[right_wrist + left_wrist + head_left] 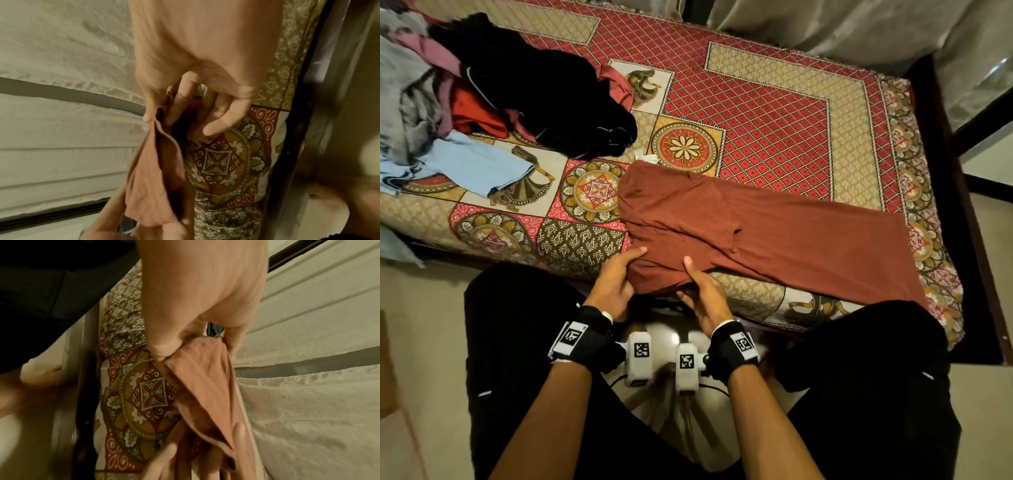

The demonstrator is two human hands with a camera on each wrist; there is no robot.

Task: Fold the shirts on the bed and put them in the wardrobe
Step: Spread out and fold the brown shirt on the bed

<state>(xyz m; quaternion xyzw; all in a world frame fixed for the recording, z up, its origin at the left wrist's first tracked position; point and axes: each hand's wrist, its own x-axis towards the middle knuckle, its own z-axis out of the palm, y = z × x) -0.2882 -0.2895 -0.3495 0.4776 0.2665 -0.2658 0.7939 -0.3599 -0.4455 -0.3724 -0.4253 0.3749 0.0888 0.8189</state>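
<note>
Both the left hand (616, 284) and the right hand (702, 294) are pinching the rust-brown shirt's (774, 233) near edge at the bottom middle, so its folding is only starting. A pile of clothes (482, 96) is waiting at the upper left, unfolded, and nothing looks put away yet.

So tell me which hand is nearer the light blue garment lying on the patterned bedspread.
Left. The left hand grips the rust-brown shirt on the light blue garment's side; the right hand grips it farther away.

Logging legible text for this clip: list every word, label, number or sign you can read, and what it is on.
No readable words or numbers.
Square black-and-white coded markers on both wristbands and wrist camera housings: patterns, not text.
White tag beside the rust shirt: too small to read.
</note>
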